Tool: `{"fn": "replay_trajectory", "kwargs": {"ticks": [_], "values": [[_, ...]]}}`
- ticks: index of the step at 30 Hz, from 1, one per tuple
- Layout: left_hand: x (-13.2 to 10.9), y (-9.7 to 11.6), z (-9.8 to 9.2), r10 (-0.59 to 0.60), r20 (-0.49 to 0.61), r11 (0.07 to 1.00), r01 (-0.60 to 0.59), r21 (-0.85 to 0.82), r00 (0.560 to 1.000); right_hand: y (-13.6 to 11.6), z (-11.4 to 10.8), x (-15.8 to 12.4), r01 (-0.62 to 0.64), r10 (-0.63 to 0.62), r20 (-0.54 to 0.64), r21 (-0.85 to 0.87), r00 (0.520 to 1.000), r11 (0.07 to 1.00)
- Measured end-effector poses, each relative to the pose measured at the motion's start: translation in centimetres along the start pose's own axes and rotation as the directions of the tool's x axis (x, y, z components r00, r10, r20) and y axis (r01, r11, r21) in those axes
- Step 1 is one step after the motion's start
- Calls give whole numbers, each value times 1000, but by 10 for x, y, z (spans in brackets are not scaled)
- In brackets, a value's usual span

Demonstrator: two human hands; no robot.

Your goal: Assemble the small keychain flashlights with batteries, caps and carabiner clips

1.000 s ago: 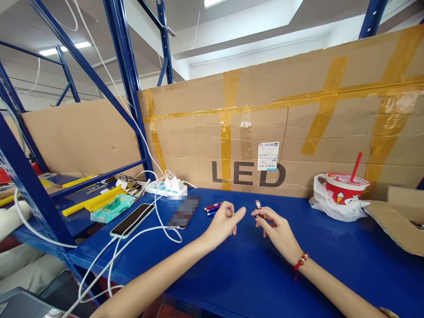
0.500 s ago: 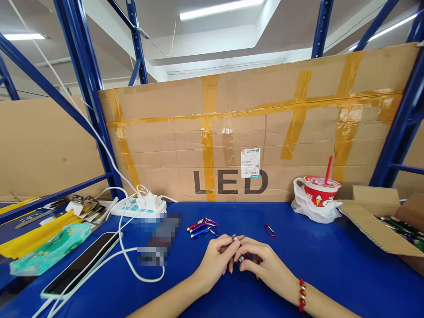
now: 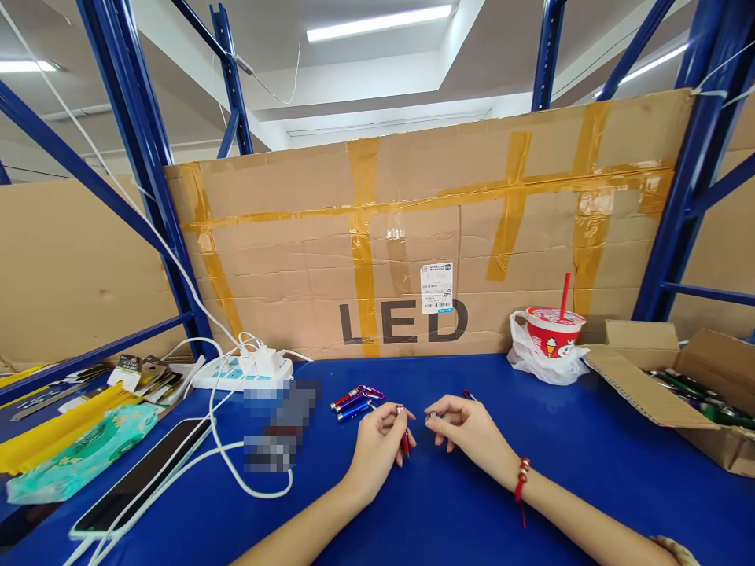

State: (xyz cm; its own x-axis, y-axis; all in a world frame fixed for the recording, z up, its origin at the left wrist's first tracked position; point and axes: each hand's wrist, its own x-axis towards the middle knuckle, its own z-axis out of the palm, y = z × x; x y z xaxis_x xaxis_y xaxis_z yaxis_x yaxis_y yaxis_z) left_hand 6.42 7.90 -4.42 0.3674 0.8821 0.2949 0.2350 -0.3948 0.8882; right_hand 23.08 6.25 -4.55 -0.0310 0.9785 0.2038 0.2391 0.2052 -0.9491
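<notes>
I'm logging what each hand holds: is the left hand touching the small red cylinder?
Touching. The head view shows the left hand gripping the small red cylinder, whose red body sticks out below the thumb.

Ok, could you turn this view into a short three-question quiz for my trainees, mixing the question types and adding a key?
1. Which hand holds a red tube? A) right; B) left; C) neither
2. True or false: the red cup stands to the left of the open cardboard box, as the camera sees it.
3. Fill the gap: the beaded bracelet is on the person's ____ wrist.

Key: 1. B, the left hand. 2. True. 3. right.
</notes>
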Motion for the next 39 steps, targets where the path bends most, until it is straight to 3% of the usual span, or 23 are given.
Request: {"fn": "replay_trajectory", "kwargs": {"ticks": [3,6,12,18,29,39], "values": [[-6,5,-3,137,19,970,-138,202,990,-1,-1,1,14,-13,-17,19,1000,1000],[-13,8,-4,255,93,883,-271,384,963,-2,-2,2,33,-32,-27,34,999,999],[-18,9,-3,313,224,759,-385,524,923,0,-4,5,47,-46,-24,18,999,999],[-11,10,-8,287,274,693,-396,602,918,1,-12,6,116,-116,-31,-20,993,993],[-11,11,-7,200,308,619,-364,696,930,1,-2,-4,196,-182,163,-72,970,978],[-11,9,-7,188,282,623,-336,707,941,1,-1,-3,149,-139,118,-86,983,985]]}}
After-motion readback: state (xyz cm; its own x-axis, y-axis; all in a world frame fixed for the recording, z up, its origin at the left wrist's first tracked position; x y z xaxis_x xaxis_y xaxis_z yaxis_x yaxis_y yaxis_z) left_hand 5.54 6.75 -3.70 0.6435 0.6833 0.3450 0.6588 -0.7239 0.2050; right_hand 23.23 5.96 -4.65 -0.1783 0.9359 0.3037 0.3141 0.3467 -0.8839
